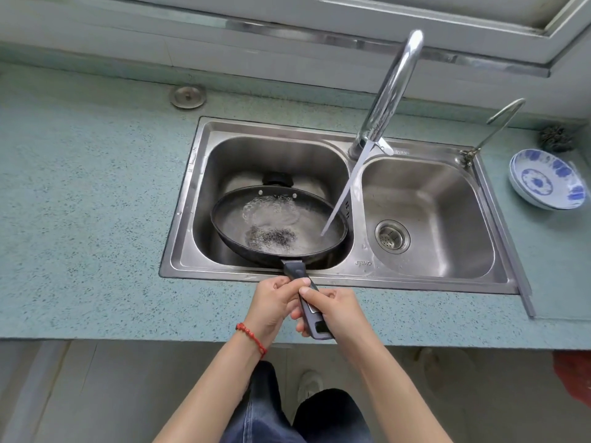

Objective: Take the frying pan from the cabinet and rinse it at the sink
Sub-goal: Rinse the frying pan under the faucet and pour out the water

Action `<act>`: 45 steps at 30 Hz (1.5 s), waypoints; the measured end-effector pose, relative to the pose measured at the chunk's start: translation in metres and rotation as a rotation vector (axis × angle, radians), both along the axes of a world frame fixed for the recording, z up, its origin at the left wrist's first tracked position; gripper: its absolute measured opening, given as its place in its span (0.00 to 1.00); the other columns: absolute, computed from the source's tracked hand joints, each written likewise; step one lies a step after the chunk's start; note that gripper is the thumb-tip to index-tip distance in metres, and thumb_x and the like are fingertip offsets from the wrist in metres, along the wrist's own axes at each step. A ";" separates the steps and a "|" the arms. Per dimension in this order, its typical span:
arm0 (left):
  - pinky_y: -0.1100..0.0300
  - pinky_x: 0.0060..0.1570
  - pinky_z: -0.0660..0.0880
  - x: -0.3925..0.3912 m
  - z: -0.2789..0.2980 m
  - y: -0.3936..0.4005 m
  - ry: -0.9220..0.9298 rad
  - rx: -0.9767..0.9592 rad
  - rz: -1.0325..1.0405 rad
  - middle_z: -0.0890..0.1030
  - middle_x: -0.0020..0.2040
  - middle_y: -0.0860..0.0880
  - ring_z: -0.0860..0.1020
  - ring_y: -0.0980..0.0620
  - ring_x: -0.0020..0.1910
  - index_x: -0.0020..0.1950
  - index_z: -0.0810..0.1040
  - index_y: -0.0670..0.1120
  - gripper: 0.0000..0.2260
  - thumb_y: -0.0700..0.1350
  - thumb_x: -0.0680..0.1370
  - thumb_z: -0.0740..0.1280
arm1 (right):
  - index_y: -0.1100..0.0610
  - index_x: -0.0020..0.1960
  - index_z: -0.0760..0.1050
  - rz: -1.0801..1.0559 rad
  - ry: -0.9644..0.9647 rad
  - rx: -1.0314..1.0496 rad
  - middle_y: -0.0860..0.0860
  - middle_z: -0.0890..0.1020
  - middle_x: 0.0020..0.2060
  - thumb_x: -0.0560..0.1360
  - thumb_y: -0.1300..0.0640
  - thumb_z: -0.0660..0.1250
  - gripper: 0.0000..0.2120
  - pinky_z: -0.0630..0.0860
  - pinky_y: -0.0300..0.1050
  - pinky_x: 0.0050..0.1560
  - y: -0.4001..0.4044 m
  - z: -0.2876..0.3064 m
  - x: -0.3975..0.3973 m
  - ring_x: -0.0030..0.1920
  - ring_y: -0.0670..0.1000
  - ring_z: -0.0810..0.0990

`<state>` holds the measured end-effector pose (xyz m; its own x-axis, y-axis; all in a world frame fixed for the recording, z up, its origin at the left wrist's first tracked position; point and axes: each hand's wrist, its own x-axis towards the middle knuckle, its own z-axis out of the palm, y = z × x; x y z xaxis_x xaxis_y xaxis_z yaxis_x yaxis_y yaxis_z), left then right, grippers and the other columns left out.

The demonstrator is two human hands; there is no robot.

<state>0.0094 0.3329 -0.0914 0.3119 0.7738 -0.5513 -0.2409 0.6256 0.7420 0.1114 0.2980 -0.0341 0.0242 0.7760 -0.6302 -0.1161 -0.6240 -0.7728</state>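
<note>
A black frying pan point(278, 223) hangs over the left basin of a steel double sink point(198, 187), with water pooled inside it. A thin stream of water runs from the chrome faucet point(391, 87) and lands at the pan's right inner side. The pan's dark handle point(308, 302) points toward me across the sink's front rim. My left hand point(273, 303), with a red bead bracelet on its wrist, grips the handle from the left. My right hand point(339, 310) grips the same handle from the right, closer to its end.
The speckled blue-green countertop point(89, 219) surrounds the sink. A stack of blue-and-white dishes point(548, 179) sits at the right, with a dark scrubber point(556, 139) behind it. A small second tap point(499, 123) stands at the sink's back right. A round metal cap point(187, 95) lies behind the sink.
</note>
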 end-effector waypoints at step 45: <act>0.61 0.35 0.81 0.023 0.012 -0.011 0.240 -0.201 0.306 0.85 0.38 0.40 0.84 0.47 0.38 0.39 0.82 0.38 0.04 0.33 0.70 0.68 | 0.57 0.35 0.70 -0.412 -0.257 0.380 0.55 0.77 0.29 0.77 0.59 0.61 0.12 0.72 0.34 0.23 0.234 -0.080 0.196 0.21 0.43 0.77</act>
